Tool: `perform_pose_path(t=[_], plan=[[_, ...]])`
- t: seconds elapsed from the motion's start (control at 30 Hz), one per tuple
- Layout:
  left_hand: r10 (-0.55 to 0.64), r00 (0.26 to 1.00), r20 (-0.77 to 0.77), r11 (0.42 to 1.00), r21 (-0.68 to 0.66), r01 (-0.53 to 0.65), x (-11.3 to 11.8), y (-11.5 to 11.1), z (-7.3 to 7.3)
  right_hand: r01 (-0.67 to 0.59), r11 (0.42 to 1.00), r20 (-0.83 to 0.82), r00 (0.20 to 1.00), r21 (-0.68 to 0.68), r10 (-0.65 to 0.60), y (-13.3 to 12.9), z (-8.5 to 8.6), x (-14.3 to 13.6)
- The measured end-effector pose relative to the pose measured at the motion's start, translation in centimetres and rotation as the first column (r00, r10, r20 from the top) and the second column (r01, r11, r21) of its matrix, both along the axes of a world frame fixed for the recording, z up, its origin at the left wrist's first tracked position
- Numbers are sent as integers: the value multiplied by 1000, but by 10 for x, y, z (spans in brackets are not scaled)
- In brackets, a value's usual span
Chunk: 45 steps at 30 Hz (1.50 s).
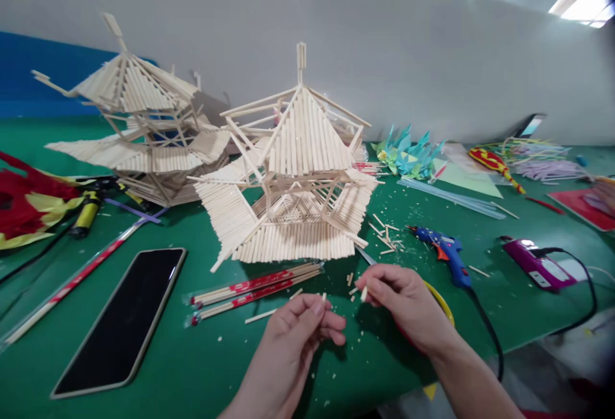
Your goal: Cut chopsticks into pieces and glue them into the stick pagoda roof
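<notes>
Near the front of the green bench (216, 374), just short of a stick-built pagoda model (305, 137), I have both hands on short lengths of wood. Step in hand, as I judge it: preparing small stick pieces, either sizing them or matching them; one view does not settle which. Model stands upright beyond the hands, touched by neither. On its upper roof the front panel is covered with sticks; the panels to either side show bare frame.

Fingers, left hand (298, 336): thumb and index brought together, a pale stick tip (324, 296) showing above them; the others loosely curled and slightly spread, holding nothing I can see. Fingers, right hand (406, 300): thumb and index pinched on a short stick piece (364, 293), its end angled downward. The two hands are apart.

Next move, my judgement: it calls for a light pinch on both sides and careful control of the ends, since pieces this small could roll or slip. Loose offcuts (387, 235) lie near the right hand; a blue glue gun (444, 249) rests to the right of them, in neither hand.
</notes>
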State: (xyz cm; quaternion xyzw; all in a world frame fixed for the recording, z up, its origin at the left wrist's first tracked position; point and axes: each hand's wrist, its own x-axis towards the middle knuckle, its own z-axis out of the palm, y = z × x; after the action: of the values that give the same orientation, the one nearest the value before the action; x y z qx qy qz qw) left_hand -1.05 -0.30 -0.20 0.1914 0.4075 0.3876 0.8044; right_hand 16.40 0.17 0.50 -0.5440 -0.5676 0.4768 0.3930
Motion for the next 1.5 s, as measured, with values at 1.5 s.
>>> perform_pose_path(t=[1.5], plan=[[-131, 987, -94, 991, 25, 134, -11, -4, 5, -40, 996, -132, 991, -76, 30, -3, -13, -46]])
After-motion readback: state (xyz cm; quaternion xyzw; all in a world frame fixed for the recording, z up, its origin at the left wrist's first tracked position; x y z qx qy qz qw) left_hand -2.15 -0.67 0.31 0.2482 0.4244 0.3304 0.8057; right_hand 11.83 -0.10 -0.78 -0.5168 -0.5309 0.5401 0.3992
